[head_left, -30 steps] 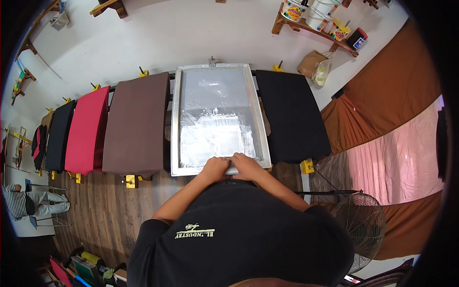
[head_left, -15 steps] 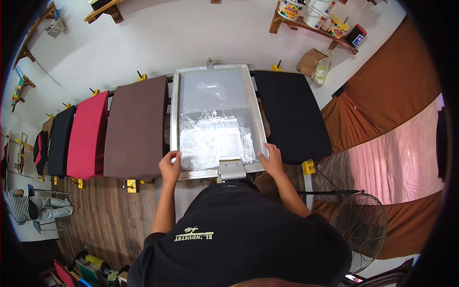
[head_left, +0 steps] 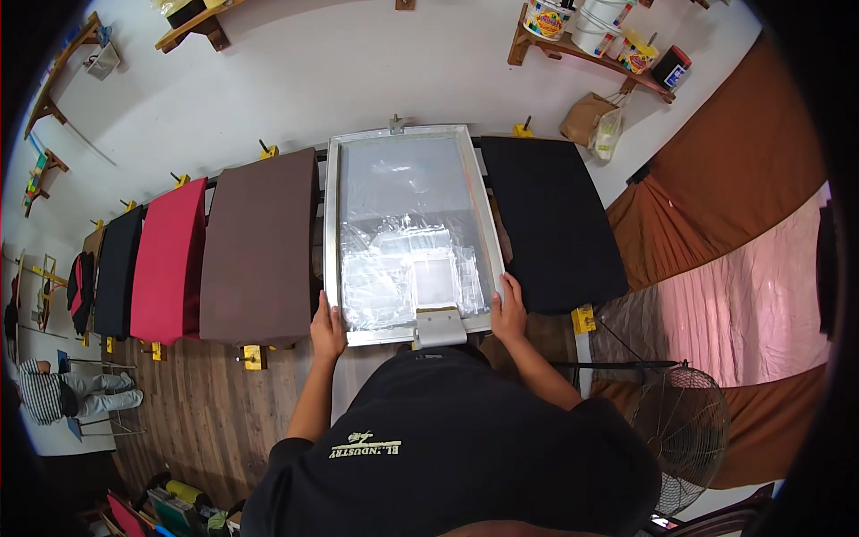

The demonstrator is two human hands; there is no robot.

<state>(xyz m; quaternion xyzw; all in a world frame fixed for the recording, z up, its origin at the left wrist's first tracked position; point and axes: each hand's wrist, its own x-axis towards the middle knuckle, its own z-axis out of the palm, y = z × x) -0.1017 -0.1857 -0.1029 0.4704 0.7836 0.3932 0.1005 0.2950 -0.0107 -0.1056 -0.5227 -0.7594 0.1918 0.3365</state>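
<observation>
Silver-grey metal makes up the rectangular frame with translucent mesh (head_left: 333,224) in front of you, lying lengthwise away from your body. It fills the gap between a broad board covered in brown cloth (head_left: 258,251) on your left and a black cloth-covered board (head_left: 555,219) on your right.

Grip: your left hand (head_left: 328,329) is closed on the left side bar near the close corner; your right hand (head_left: 509,309) holds the right side bar, a little further up. Cannot tell whether any fingers curl underneath.

Progress, judged from this view: frame in position between the boards, a small metal bracket (head_left: 395,123) at its far bar. The short grey metal plate with a brown edge (head_left: 438,331) rests across the near bar, its edge on or just above the mesh, neither hand on it. No coloured paste shows on the mesh. Work remaining: not readable from here; whatever lies beneath is mostly hidden.

Frame's look: bars dull, apparently straight allowing for lens bend. Far half of the mesh smooth, hazy grey. Near half wrinkled and glossy, covered in clear film or tape with bright glare. A pale upright rectangle (head_left: 436,282) sits within that patch, just beyond the plate.
</observation>
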